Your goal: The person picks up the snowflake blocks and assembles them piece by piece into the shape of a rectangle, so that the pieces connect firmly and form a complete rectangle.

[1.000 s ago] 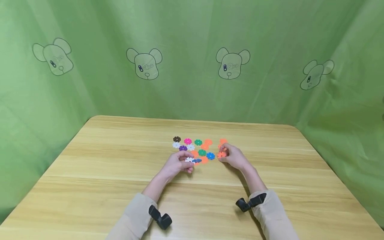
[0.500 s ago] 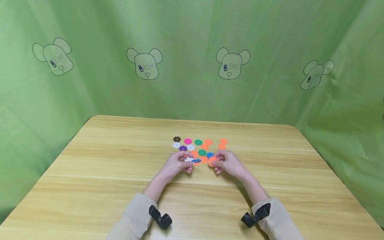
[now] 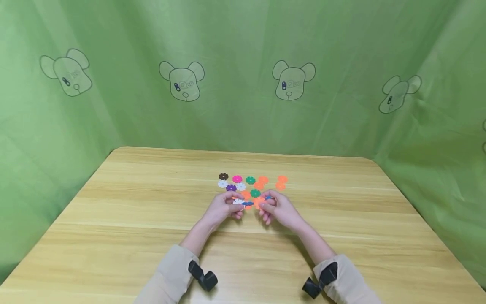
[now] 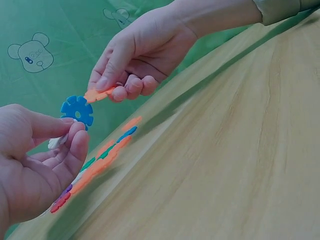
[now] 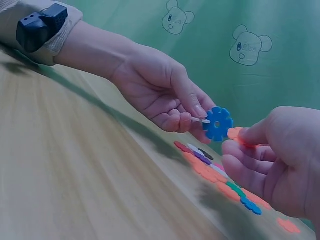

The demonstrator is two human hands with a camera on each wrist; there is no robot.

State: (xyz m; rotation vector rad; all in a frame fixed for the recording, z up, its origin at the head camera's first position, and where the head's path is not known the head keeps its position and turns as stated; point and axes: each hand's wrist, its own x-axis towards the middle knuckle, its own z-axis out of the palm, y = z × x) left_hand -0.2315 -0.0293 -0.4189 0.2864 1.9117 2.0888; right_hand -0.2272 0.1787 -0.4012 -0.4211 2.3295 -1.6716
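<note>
Above the table, my left hand (image 3: 223,207) pinches a white notched disc (image 3: 238,202) between thumb and fingers. A blue notched disc (image 4: 77,111) is slotted into it at a right angle, its round face showing in both wrist views. My right hand (image 3: 282,210) pinches an orange notched disc (image 5: 235,134) by its outer side. This orange disc lies roughly flat, its inner edge right at the rim of the blue one. Fingers hide much of the white disc.
Loose discs lie flat just beyond my hands: brown (image 3: 223,176), pink (image 3: 237,179), purple (image 3: 231,188), green (image 3: 255,193), white and several orange (image 3: 282,179). The wooden table (image 3: 152,253) ends at a green curtain (image 3: 243,126) on the far side.
My right hand has brought the orange disc leftward and closer, from the right of the loose discs up to the blue disc. My left hand has stayed nearly still.
</note>
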